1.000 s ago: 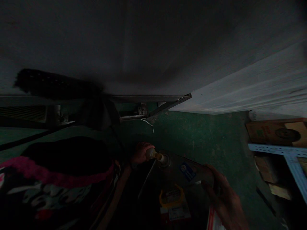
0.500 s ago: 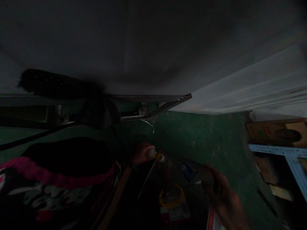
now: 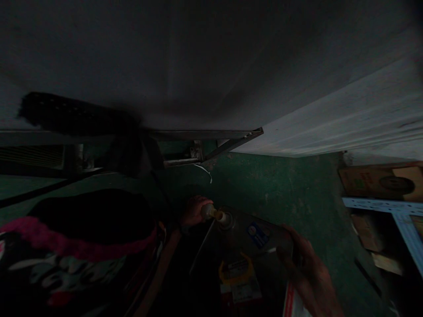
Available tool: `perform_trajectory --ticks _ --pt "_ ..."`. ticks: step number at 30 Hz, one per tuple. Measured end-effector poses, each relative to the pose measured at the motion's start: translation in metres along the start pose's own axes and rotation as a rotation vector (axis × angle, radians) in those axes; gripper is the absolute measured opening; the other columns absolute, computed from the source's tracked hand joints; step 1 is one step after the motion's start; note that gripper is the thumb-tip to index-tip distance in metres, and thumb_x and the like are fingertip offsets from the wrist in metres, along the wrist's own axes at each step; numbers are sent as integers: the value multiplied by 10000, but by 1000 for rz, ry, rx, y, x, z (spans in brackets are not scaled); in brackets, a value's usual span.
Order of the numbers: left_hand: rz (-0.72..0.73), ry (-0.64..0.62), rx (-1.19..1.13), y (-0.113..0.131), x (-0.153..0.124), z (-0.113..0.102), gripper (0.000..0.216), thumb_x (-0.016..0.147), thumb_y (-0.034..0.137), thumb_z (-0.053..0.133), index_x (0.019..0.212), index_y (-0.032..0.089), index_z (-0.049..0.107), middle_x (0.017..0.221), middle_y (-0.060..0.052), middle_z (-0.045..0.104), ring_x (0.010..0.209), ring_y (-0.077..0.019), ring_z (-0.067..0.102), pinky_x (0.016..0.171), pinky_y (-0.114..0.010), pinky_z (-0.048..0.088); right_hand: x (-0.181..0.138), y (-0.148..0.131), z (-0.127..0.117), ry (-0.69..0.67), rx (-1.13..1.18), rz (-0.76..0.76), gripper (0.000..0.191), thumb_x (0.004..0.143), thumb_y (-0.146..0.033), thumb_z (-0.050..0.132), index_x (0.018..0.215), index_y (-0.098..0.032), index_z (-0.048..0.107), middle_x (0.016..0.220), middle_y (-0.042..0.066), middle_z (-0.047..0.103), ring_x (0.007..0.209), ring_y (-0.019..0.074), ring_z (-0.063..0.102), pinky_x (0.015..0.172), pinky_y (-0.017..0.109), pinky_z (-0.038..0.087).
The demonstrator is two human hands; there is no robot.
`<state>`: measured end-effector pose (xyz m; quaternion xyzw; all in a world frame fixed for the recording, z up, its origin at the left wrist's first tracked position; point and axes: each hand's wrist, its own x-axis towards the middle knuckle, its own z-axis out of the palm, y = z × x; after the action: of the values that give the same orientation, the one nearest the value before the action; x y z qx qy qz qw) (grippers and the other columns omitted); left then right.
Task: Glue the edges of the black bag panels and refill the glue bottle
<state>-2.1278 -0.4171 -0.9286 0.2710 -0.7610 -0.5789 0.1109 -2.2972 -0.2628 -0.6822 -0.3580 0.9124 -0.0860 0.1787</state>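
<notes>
The scene is very dark. My left hand (image 3: 193, 210) holds a small pale bottle (image 3: 211, 213) tipped sideways, its neck at the round opening (image 3: 226, 219) of a large clear container (image 3: 257, 240) with a blue label. My right hand (image 3: 306, 273) grips that container's right edge. Below the container lie a yellow-handled item with a label (image 3: 238, 273) and a red-and-white pack (image 3: 292, 304).
Dark cloth with a pink band and pale pattern (image 3: 76, 246) fills the lower left. A metal frame (image 3: 211, 143) under a grey surface runs across the middle. The floor (image 3: 291, 189) is green. Cardboard boxes (image 3: 380, 185) and a pale blue perforated rack (image 3: 403, 220) stand at right.
</notes>
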Motion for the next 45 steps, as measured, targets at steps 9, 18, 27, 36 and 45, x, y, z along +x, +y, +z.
perform_trajectory --ticks 9,18,27,36,45 --pt "-2 8 7 -2 1 2 519 623 208 650 1136 244 578 1171 -22 594 1108 -229 482 982 -366 320 3 5 2 -28 -47 -57 492 787 -473 521 1218 -240 487 1138 65 591 1001 246 582 836 391 504" --pt "-17 -4 34 1 2 -4 509 622 203 633 1125 261 582 1172 -15 594 1105 -235 475 968 -372 309 2 7 3 -31 -43 -72 477 809 -457 502 1241 -258 463 1199 54 557 1077 241 542 885 387 474" --pt "-36 -11 56 4 2 -4 520 599 169 637 1106 271 587 1161 -1 604 1106 -236 470 965 -364 310 4 1 4 -39 -80 -63 492 805 -471 493 1240 -242 469 1164 67 574 1040 251 562 857 391 492" --pt "-29 -23 60 1 0 -5 523 619 193 621 1136 260 575 1181 -10 591 1116 -235 463 971 -373 296 3 -2 8 -2 -47 -41 502 787 -506 489 1210 -235 490 1131 72 587 1002 252 573 840 402 492" --pt "-34 -4 66 3 0 -5 490 631 215 637 1117 248 586 1165 -13 598 1109 -237 466 961 -369 297 2 -4 8 -33 20 13 558 765 -546 496 1230 -239 474 1175 76 551 1049 257 544 877 413 460"
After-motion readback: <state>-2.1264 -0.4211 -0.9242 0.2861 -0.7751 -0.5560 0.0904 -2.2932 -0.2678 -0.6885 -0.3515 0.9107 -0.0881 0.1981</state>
